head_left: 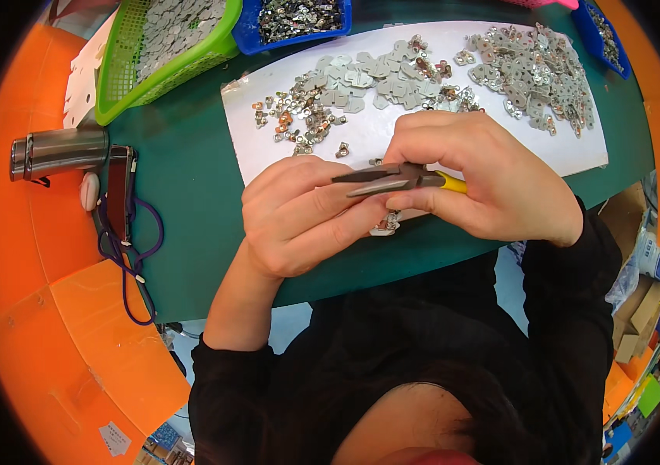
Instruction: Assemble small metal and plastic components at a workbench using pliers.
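Observation:
My right hand (485, 174) is closed around a pair of pliers with a yellow handle (452, 183). The dark jaws of the pliers (384, 180) point left, lying over the fingers of my left hand (299, 213). Those left fingers are bent and pressed together, with a small shiny metal part (386, 225) showing just under their tips. My right thumb meets the left fingertips there. Most of the part is hidden by the fingers. Beyond my hands, flat grey metal plates (388, 74) and small metal fittings (311, 124) lie loose on a white sheet (249, 147).
Assembled-looking metal pieces (535, 74) are heaped at the sheet's right. A green basket (105, 85) of plates and a blue bin (249, 35) of small parts stand at the back left, another blue bin (623, 71) far right. A steel tumbler (67, 153) and corded phone (119, 194) lie left.

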Tool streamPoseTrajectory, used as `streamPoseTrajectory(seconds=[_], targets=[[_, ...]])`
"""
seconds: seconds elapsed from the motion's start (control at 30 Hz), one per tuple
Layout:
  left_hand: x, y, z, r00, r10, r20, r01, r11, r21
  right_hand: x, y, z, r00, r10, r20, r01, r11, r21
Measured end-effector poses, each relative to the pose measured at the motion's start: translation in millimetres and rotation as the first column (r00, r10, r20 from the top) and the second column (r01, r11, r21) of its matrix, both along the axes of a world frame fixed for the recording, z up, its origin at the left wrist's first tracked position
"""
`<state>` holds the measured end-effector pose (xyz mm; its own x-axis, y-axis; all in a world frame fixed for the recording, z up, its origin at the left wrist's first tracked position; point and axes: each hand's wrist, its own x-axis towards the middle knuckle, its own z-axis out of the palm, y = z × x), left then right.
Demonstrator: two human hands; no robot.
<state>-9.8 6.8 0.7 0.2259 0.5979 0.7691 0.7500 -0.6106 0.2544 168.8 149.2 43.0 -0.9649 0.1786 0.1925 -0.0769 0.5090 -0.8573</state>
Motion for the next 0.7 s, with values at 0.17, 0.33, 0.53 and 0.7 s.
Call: streamPoseTrajectory(seconds=[0.17,0.33,0.53,0.7], targets=[[-2,-3,-2,0.998,0.055,-0.009,-0.055,0.998,-0.015,-4,0,6,0.999,0.037,-0.008,-0.035,0.993,0.112],[3,-7,2,0.977,0.193,0.086,-0.19,0.981,-0.047,-9,-13,2,0.984,-0.146,-0.102,0.15,0.988,0.035],[4,-3,-4,0.911,0.197,0.362,-0.175,0.98,-0.093,-5,-26,-15,0.894,-0.223,-0.388,0.333,0.91,0.245],[2,-4,-5,0.917,0.158,0.367,-0.147,0.987,-0.056,3,-13,-13,0.866,-0.192,-0.461,0.419,0.781,0.463]])
